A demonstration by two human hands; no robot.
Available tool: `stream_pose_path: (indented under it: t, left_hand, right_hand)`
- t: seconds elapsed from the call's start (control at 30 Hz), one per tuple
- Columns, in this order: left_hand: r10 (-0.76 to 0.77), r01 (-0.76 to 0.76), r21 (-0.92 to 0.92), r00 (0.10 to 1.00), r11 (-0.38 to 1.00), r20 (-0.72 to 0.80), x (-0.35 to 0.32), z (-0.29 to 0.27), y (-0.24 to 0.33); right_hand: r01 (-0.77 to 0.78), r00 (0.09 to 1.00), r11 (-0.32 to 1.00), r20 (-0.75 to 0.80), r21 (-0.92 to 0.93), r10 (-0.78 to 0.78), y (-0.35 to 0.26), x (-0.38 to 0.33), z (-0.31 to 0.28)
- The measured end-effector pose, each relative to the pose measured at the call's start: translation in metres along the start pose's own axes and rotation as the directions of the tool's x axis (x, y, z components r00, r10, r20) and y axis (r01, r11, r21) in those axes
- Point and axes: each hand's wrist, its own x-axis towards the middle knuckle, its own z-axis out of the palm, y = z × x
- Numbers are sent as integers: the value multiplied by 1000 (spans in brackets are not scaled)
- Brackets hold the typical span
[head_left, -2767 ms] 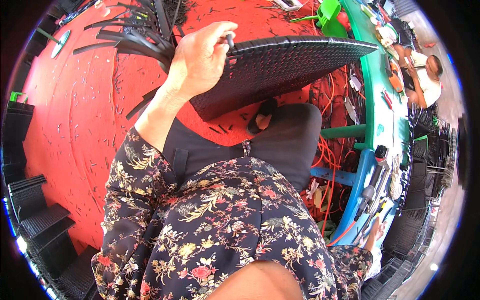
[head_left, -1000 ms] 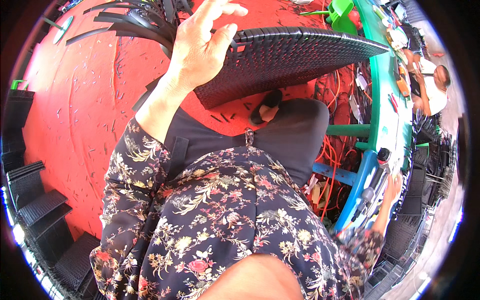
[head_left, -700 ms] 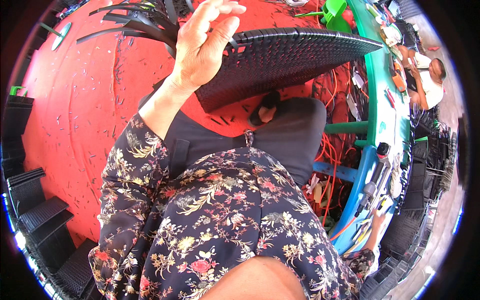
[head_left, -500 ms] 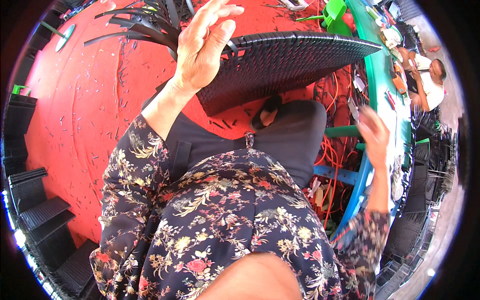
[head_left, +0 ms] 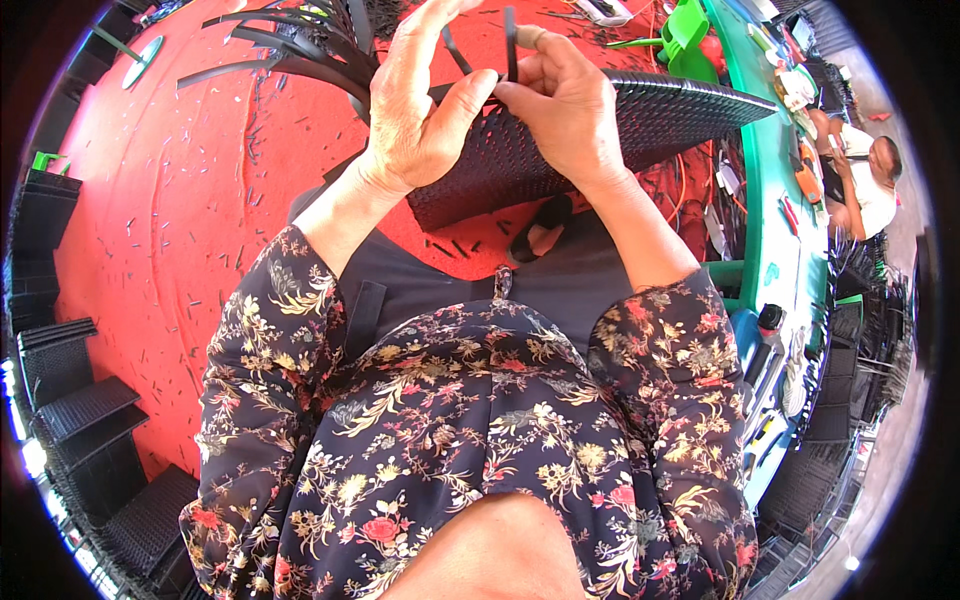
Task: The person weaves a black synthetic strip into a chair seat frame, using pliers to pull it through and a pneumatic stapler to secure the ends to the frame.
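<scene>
A dark woven panel (head_left: 660, 125) made of black flat strips stands tilted over my lap, its upper edge rising toward my hands. My right hand (head_left: 572, 105) is closed at that edge, thumb and fingers pinching a thin black strip (head_left: 511, 45) that stands up between my hands. Beside it on the left, my left hand (head_left: 412, 115) has its fingers stretched upward and the thumb apart, its tip close to the pinched strip. The left fingertips are cut off by the top of the picture. A bunch of loose black strips (head_left: 300, 45) fans out left of my left hand.
A green-rimmed table (head_left: 745, 180) on the right holds tools, including an orange-handled one (head_left: 808, 160). A person (head_left: 865, 180) sits beyond it. Black woven pieces (head_left: 90, 410) stack at the left. Black scraps litter the red floor (head_left: 150, 260); a green plastic item (head_left: 685, 40) stands far right.
My right hand has moved from beside the table to the panel's upper edge, where it now pinches a black strip. My left hand has shifted slightly right.
</scene>
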Motion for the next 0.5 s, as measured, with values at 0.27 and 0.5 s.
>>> stream_pose_path:
  t: [0.27,0.5]
  left_hand:
    - [331,-352,277,936,894,120,2,21,11]
    - [-226,-35,477,850,878,477,-14,5,-17]
  right_hand:
    - [89,994,943,-91,322,-62,30,-33,2]
    - [-196,968,678,28,708,250,2,-37,6]
